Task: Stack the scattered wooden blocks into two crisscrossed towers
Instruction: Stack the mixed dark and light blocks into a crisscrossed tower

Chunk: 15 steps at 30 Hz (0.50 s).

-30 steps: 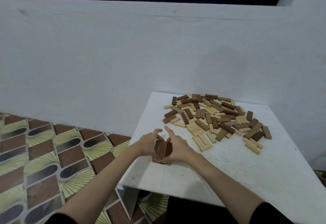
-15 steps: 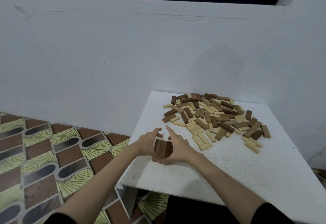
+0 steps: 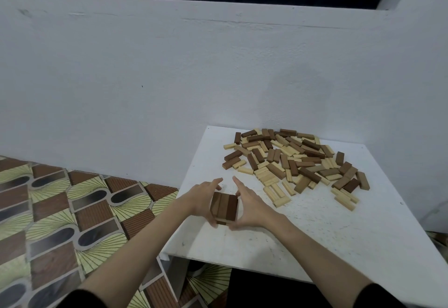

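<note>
A small stack of dark brown blocks stands near the left front part of the white table, three blocks side by side on top with a lower layer showing beneath. My left hand presses its left side and my right hand presses its right side, fingers mostly straight, thumbs at the near edge. A wide heap of scattered light and dark wooden blocks lies at the back right of the table.
A pale wall rises directly behind the table. To the left, below the table edge, is patterned floor tile. Bare table surface lies in front and to the right of the stack.
Both hands stay cupped round the small stack and have shifted only slightly; the view has tilted a little.
</note>
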Motion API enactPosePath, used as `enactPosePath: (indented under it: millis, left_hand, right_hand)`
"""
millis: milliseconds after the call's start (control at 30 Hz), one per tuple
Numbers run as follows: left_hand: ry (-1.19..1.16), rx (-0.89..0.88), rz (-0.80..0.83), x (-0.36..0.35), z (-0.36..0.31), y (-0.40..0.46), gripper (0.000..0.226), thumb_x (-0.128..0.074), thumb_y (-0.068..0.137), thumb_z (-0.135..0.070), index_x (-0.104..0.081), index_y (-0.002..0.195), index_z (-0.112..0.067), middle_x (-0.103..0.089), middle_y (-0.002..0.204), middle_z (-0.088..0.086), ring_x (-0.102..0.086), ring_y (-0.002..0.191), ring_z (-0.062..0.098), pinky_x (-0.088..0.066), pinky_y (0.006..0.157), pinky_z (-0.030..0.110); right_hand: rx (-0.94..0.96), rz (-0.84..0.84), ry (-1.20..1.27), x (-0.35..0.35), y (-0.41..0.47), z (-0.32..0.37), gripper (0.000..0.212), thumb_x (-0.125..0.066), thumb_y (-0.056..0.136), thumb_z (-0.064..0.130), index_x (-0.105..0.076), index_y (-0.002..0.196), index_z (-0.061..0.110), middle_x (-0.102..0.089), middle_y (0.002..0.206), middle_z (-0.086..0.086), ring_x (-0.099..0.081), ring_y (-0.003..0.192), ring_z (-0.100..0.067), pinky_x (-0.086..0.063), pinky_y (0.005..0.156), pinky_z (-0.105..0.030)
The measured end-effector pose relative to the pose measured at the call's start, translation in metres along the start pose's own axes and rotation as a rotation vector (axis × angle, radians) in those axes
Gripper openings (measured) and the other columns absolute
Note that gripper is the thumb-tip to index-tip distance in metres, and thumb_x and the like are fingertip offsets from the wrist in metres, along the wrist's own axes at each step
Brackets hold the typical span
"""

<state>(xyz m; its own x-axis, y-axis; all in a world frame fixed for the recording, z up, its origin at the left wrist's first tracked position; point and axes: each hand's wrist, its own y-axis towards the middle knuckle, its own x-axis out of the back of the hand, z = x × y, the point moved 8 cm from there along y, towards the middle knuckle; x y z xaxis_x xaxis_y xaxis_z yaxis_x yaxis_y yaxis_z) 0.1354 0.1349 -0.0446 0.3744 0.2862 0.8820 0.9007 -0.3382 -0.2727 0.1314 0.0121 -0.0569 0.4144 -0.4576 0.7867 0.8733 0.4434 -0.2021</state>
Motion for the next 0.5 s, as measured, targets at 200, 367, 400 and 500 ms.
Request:
enactPosePath:
  millis: [200, 367, 400, 500]
  left_hand:
    - [0.021, -0.009, 0.003, -0.0021, -0.0040, 0.0027, 0.119, -0.087, 0.059, -0.035, -0.009, 0.147, -0.018, -0.040, 0.143, 0.001, -0.034, 0.132, 0.021, -0.029, 0.107, 0.033]
    - [0.046, 0.001, 0.013, -0.0029, -0.0021, 0.0060, 0.118, -0.087, 0.059, -0.035, -0.011, 0.147, -0.018, -0.043, 0.139, 0.004, -0.039, 0.128, 0.024, -0.033, 0.105, 0.034]
    - [0.049, 0.005, 0.014, -0.0030, -0.0015, 0.0063, 0.118, -0.087, 0.059, -0.034, -0.011, 0.147, -0.018, -0.043, 0.138, 0.004, -0.039, 0.127, 0.025, -0.033, 0.105, 0.035]
    - [0.051, 0.015, 0.023, -0.0038, -0.0016, 0.0069, 0.116, -0.087, 0.060, -0.032, -0.011, 0.147, -0.018, -0.044, 0.137, 0.006, -0.040, 0.126, 0.026, -0.034, 0.105, 0.035]
  right_hand:
    - [0.026, 0.000, -0.001, -0.0027, 0.0051, 0.0041, 0.124, -0.081, 0.060, 0.038, 0.007, 0.149, 0.035, -0.044, 0.123, -0.004, -0.044, 0.115, -0.022, -0.043, 0.097, -0.040]
    - [0.030, 0.000, -0.011, -0.0032, 0.0088, 0.0049, 0.124, -0.081, 0.059, 0.040, 0.005, 0.148, 0.036, -0.045, 0.120, -0.003, -0.046, 0.111, -0.021, -0.046, 0.094, -0.039]
    - [0.030, -0.001, -0.012, -0.0035, 0.0090, 0.0049, 0.124, -0.081, 0.059, 0.040, 0.005, 0.148, 0.036, -0.045, 0.120, -0.003, -0.046, 0.111, -0.021, -0.046, 0.093, -0.039]
    - [0.026, -0.004, -0.001, -0.0043, 0.0091, 0.0046, 0.124, -0.081, 0.059, 0.041, 0.005, 0.148, 0.037, -0.045, 0.119, -0.003, -0.047, 0.110, -0.020, -0.047, 0.093, -0.039]
